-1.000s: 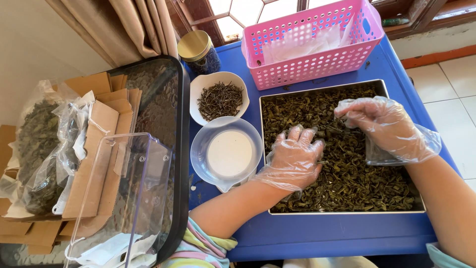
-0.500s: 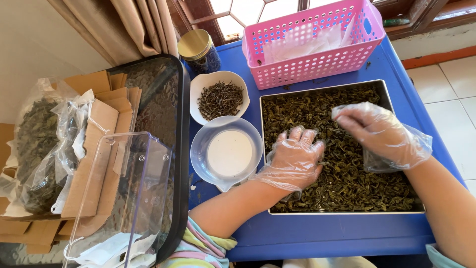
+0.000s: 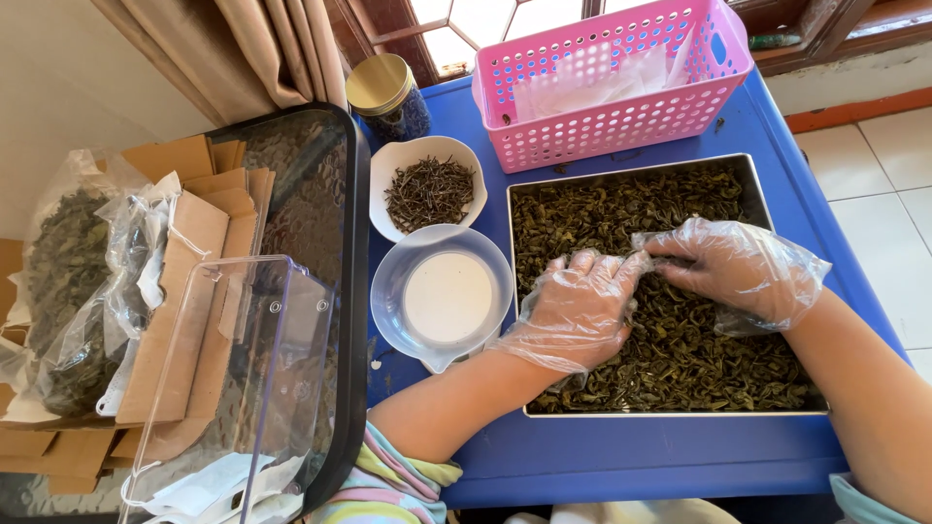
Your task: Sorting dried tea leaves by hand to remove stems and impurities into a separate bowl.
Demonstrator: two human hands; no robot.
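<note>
Dried tea leaves [image 3: 680, 359] filling a square metal tray [image 3: 670, 412], sitting on the blue table [image 3: 631, 456] just in front of the pink basket [image 3: 607, 82]. Lying flat on the leaves, gloved left hand [image 3: 578, 311], fingers spread. Pressing down just beside it, gloved right hand [image 3: 738, 267], fingertips bunching together on leaves. Standing left of the tray: clear bowl [image 3: 442, 296], white dish of twigs [image 3: 427, 189].

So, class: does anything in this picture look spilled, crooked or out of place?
Only small things. A few loose leaf bits lie on the blue table by the pink basket, outside the metal tray. Both gloved hands are in the tray's leaves.
</note>
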